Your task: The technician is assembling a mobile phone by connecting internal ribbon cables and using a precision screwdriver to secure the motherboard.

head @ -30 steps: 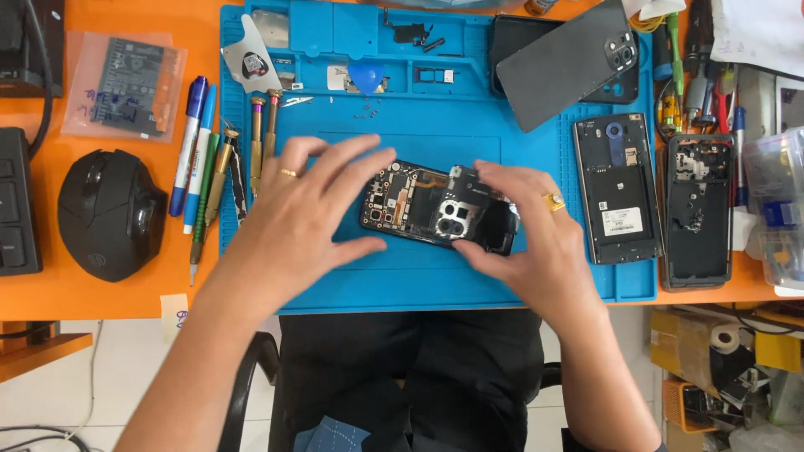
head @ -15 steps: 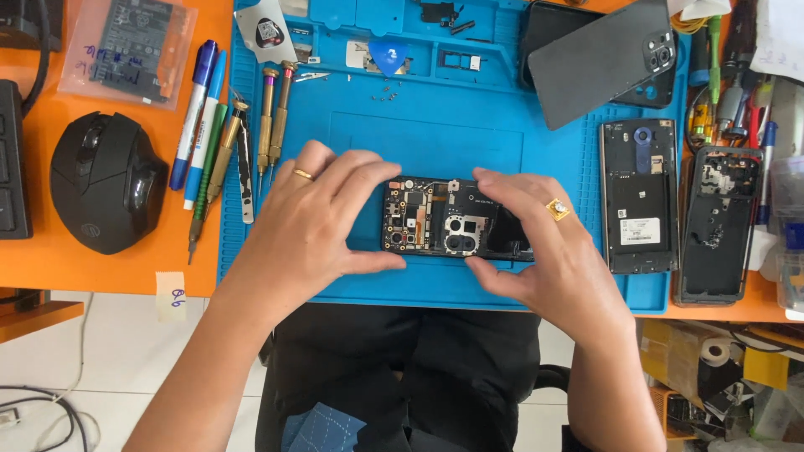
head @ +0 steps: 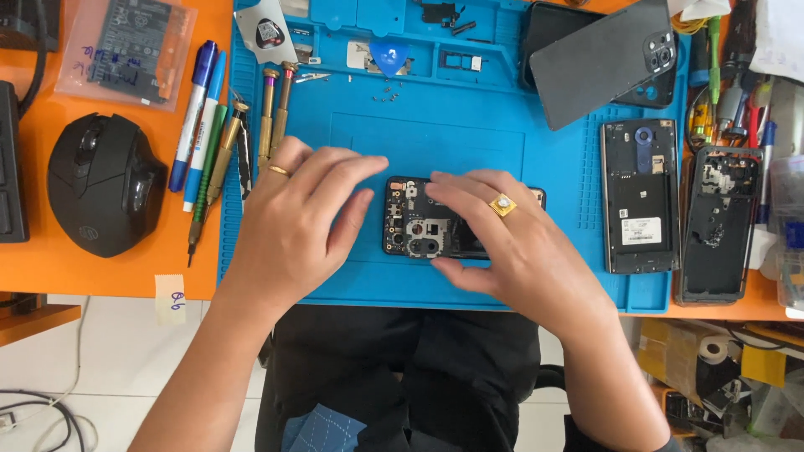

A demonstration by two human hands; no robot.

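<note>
A phone with its back removed (head: 414, 226) lies flat on the blue work mat (head: 435, 125), its circuit board and camera bracket exposed. My right hand (head: 519, 251), with a gold ring, covers the phone's right half, fingers across its top and thumb against its lower edge. My left hand (head: 293, 218), also ringed, rests at the phone's left end with fingers spread. Its thumb is beside the left edge and its index finger reaches toward the top corner.
Screwdrivers (head: 272, 109) and pens (head: 197, 117) lie along the mat's left edge, with a black mouse (head: 105, 184) further left. A dark back cover (head: 607, 59), another opened phone (head: 638, 197) and a bare frame (head: 716, 222) lie to the right. Small screws (head: 383, 96) sit above.
The phone, held tilted above the mat in both hands, now lies flat on it. My left hand's fingers have spread and my right hand has slid over the phone.
</note>
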